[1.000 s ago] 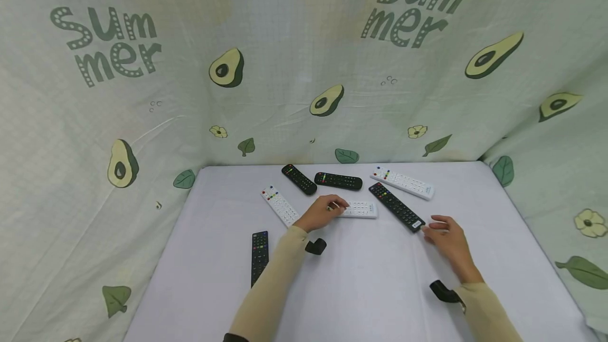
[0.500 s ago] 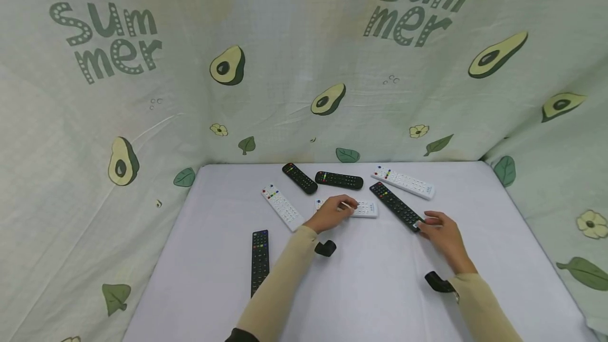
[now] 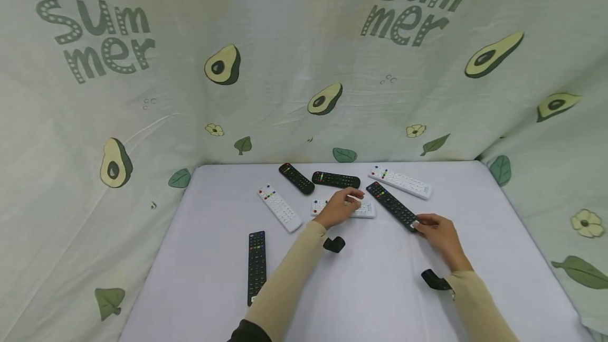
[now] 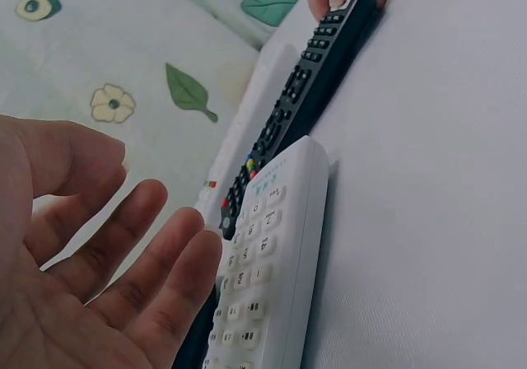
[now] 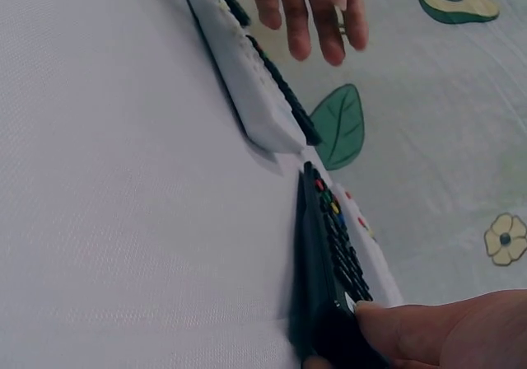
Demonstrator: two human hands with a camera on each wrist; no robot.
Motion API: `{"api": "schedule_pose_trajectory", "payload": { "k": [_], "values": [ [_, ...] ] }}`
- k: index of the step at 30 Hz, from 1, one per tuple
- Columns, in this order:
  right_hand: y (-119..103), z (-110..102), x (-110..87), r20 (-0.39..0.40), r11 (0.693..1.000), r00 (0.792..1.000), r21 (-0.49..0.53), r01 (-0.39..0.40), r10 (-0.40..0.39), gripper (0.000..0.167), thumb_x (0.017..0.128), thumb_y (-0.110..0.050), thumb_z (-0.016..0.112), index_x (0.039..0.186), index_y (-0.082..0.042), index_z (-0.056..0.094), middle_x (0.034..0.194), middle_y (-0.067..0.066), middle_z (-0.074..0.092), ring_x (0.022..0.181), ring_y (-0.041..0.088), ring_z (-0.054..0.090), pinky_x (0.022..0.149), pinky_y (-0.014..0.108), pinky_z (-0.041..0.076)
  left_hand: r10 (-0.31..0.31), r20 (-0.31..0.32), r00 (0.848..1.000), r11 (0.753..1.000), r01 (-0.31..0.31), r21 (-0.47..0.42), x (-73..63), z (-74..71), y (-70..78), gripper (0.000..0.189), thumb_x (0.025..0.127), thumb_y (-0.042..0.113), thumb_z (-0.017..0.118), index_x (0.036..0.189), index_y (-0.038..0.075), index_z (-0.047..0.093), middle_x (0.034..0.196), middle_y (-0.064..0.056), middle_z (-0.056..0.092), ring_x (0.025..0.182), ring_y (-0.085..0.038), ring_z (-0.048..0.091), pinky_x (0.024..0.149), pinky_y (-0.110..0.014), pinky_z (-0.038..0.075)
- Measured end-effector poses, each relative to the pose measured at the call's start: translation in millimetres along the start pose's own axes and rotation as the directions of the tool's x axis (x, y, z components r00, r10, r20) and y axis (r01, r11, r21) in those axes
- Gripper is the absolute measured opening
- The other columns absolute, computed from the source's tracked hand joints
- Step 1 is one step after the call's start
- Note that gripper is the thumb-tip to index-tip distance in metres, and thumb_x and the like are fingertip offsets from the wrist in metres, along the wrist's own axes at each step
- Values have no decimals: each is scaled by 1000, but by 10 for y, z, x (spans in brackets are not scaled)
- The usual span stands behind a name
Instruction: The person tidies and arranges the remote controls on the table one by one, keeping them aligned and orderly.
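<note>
My right hand (image 3: 442, 235) pinches the near end of a long black remote control (image 3: 391, 205), thumb on top, in the middle right of the head view. The remote lies slanted on the white table (image 3: 361, 289). Above a white remote control (image 3: 367, 210) hovers my left hand (image 3: 338, 208), its fingers loosely bent with nothing between them. The left wrist view has these fingers beside the white remote (image 4: 276, 245), apart from its buttons. Part of that remote is hidden behind the hand in the head view.
Two short black remotes, one at the back left (image 3: 296, 178) and one at the back middle (image 3: 335, 179), lie near the patterned cloth (image 3: 275, 110). White remotes lie left (image 3: 279, 208) and back right (image 3: 400, 182). Another black remote (image 3: 257, 265) sits beside my left sleeve (image 3: 290, 278).
My left hand has moved to the right over the white remote. My right hand has come in from the right and taken hold of the black remote's near end.
</note>
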State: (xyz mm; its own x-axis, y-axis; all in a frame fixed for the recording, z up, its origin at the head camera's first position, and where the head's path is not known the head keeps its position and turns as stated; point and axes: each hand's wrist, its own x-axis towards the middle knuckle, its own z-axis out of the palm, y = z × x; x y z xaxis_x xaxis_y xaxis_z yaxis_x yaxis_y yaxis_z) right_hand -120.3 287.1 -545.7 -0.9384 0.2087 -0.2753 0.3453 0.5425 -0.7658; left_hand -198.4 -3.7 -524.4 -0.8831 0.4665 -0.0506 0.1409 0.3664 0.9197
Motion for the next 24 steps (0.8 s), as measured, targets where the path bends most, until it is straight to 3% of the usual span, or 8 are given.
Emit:
{"api": "schedule_pose_trajectory", "payload": {
  "k": [4, 11, 24],
  "values": [
    [8, 11, 8, -8, 1000, 1000, -7, 5, -5, 47, 102, -20, 67, 139, 9, 61, 129, 31, 63, 110, 37, 58, 84, 36, 47, -19, -9, 1000, 998, 19, -55, 47, 23, 18, 36, 107, 12, 60, 143, 7, 61, 141, -8, 65, 124, -20, 64, 99, -29, 55],
    [40, -8, 21, -7, 1000, 1000, 11, -8, 8, 48, 101, -21, 69, 138, 8, 62, 127, 29, 64, 109, 34, 58, 82, 33, 48, -19, -32, 999, 994, 15, -104, 158, 77, 86, 41, 107, 10, 60, 147, 3, 56, 146, -12, 61, 133, -27, 60, 108, -37, 53],
    [29, -1, 9, -10, 1000, 1000, 31, -2, 3, 47, 100, -20, 72, 137, 8, 64, 122, 25, 66, 106, 31, 58, 83, 31, 47, -115, -7, 993, 992, 114, -57, 414, 160, 109, 45, 108, 15, 59, 152, 10, 53, 157, -9, 53, 147, -28, 48, 122, -45, 40]
  ]
}}
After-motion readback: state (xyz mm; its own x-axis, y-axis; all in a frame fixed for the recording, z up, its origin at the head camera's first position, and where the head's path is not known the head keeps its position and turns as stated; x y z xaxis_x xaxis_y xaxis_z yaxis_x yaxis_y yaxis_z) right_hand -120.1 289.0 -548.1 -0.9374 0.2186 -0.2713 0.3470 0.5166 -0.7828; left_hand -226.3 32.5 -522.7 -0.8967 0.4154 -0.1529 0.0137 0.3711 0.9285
